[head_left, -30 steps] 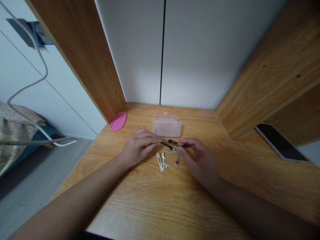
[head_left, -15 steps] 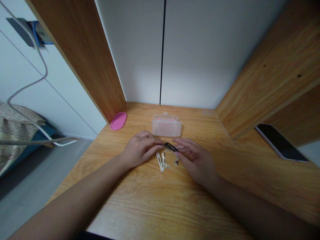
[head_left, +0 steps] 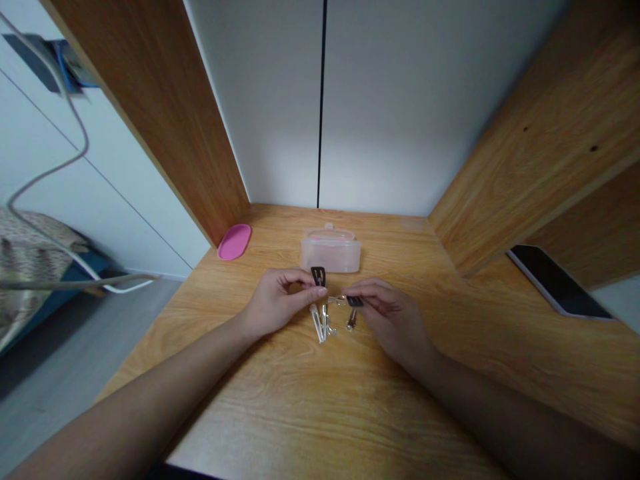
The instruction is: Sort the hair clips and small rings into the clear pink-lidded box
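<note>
My left hand (head_left: 277, 300) pinched a black hair clip (head_left: 318, 275), its wide end pointing up. My right hand (head_left: 390, 310) pinched a second dark clip (head_left: 355, 301), near the first but apart. Both were over the middle of the desk (head_left: 300, 407); silver clips (head_left: 317, 325) lay nearer its front edge, a plastic box (head_left: 330, 257) toward its far edge.
</note>
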Motion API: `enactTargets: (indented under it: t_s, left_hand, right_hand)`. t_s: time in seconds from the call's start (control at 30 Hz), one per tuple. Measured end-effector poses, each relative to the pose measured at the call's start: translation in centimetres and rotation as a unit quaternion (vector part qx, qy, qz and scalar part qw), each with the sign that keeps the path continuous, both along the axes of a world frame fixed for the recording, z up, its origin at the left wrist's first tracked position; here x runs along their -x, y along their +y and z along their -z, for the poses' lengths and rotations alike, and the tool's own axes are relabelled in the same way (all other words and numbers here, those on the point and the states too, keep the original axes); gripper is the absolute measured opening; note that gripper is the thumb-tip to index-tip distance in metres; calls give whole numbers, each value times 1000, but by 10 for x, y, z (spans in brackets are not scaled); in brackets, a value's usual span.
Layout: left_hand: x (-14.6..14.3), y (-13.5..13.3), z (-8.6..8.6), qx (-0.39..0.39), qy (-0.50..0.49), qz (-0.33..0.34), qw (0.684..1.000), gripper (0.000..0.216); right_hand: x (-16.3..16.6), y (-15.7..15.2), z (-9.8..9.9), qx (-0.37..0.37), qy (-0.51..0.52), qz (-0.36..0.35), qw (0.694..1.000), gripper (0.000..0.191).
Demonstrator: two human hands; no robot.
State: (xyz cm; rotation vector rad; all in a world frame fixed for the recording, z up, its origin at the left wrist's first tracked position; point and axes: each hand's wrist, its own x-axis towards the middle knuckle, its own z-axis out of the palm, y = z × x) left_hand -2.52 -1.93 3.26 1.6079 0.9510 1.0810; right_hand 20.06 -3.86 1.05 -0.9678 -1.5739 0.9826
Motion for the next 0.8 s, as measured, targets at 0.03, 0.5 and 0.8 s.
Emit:
enactTargets:
  t_s: [0.03, 0.5, 0.8]
  left_hand:
    - [-2, -1, 0, 15, -3, -8, 1000, 17]
    - [-16, -12, -1, 85, -6, -18, 996, 18]
    - [-13, -8, -1, 57, -21, -50, 997, 20]
  right_hand:
    - [1, 0, 1, 27, 21, 6, 999, 11]
    - [6, 4, -7, 106, 103, 36, 988, 29]
    - [3, 5, -9, 77, 57, 47, 994, 19]
